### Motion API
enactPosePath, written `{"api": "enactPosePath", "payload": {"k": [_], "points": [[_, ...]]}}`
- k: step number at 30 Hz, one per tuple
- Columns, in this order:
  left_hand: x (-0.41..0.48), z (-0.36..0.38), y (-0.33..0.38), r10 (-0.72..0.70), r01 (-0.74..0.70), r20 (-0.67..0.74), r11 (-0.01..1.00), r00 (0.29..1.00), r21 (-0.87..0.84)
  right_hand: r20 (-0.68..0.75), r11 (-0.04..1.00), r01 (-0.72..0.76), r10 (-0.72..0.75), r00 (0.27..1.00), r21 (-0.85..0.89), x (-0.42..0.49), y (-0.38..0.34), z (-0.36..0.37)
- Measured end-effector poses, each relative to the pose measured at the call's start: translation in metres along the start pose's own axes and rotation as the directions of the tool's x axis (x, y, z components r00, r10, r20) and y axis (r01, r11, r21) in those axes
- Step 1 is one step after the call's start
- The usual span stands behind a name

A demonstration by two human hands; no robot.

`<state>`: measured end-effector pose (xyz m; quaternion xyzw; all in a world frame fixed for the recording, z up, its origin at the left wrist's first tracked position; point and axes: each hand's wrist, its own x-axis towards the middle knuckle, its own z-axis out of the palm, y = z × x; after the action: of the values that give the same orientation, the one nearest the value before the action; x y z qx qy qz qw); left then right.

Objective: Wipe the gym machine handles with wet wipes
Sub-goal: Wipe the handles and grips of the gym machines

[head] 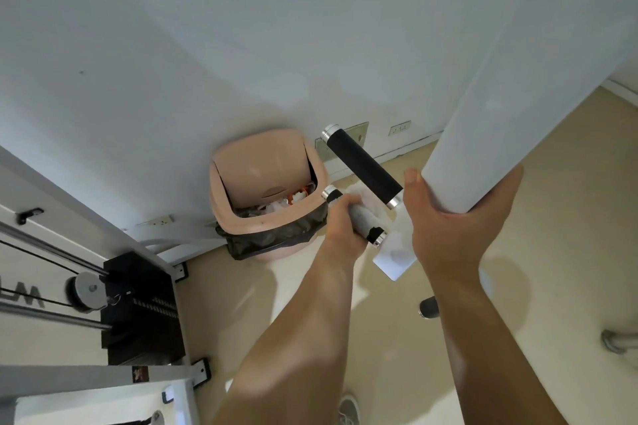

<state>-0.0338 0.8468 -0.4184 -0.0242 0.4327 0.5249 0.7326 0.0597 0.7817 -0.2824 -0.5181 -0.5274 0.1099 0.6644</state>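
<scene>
Hands do best here by splitting the job: one steadies the frame while the other twists and slides the wipe along the whole grip, end cap to end cap. The right hand point(445, 214) wraps the thick white bar point(518, 79), thumb up its side. The upper handle point(362, 166) hangs bare just above the lower handle point(376, 237), which the left hand point(341, 221) grips tightly through the wet wipe point(362, 217).

No legible text — blurred lettering on machine panel point(24, 298).
</scene>
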Motion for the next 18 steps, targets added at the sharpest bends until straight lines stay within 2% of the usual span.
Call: {"api": "enactPosePath", "payload": {"k": [7,9,12,15,18], "points": [[0.017,-0.007,0.011,-0.041,0.043,0.186,0.999,0.982,-0.004,0.014,0.999,0.012,-0.012,1.0,-0.03,0.001,-0.001,0.0],[0.021,-0.007,0.008,-0.013,0.011,0.24,1.0,0.971,0.007,0.008,1.0,-0.008,0.009,1.0,-0.026,0.003,-0.002,0.0],[0.03,-0.006,0.003,0.038,-0.01,0.269,0.995,0.962,-0.104,-0.009,0.999,-0.027,0.027,1.0,-0.035,0.005,-0.002,0.001],[0.029,-0.003,-0.003,0.031,-0.008,0.193,0.993,0.981,-0.119,-0.021,0.998,-0.037,0.036,0.999,-0.05,0.006,-0.002,0.002],[0.016,0.005,-0.015,-0.044,0.043,0.033,0.999,0.998,0.026,-0.032,0.998,-0.045,0.044,0.999,-0.051,0.006,-0.002,0.002]]}}
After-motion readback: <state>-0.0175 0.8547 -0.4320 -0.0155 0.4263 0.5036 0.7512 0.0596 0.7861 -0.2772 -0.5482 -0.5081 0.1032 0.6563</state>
